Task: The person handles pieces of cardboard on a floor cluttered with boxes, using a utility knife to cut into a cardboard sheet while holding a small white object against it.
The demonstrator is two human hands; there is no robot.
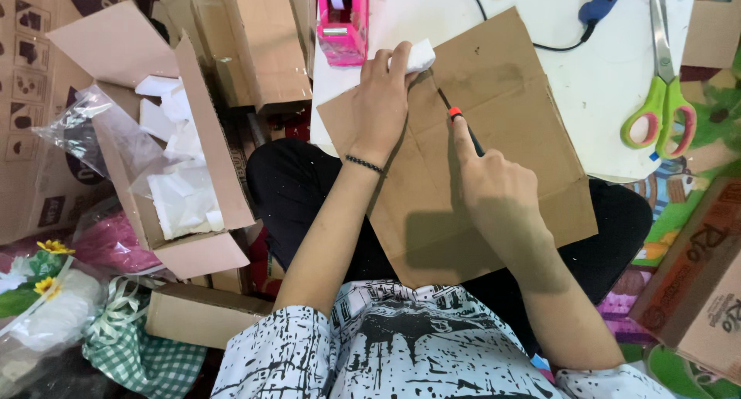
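Head view, single frame.

Item 1: cardboard sheet [494, 136], brown, creased, lying partly on the white counter [617, 82] and partly over the person's lap.

Item 2: left hand [382, 98], fingers closed over a small white block [421, 55] pressed at the sheet's upper edge, serving as a straightedge or hold-down.

Item 3: right hand [498, 187], wrapped round a slim cutter [457, 120] with an orange collar, index finger laid along it, tip touching the sheet just below the block.

Step judged in hand: scoring or cutting a line down the cardboard from the block toward the body. The next move calls for steady downward pressure, the left hand kept clear of the blade path.

Surroundings: green-handled scissors [660, 109], blue glue gun [602, 1], pink tape dispenser [342, 21] on the counter; open box [208, 136] of white scraps at left.
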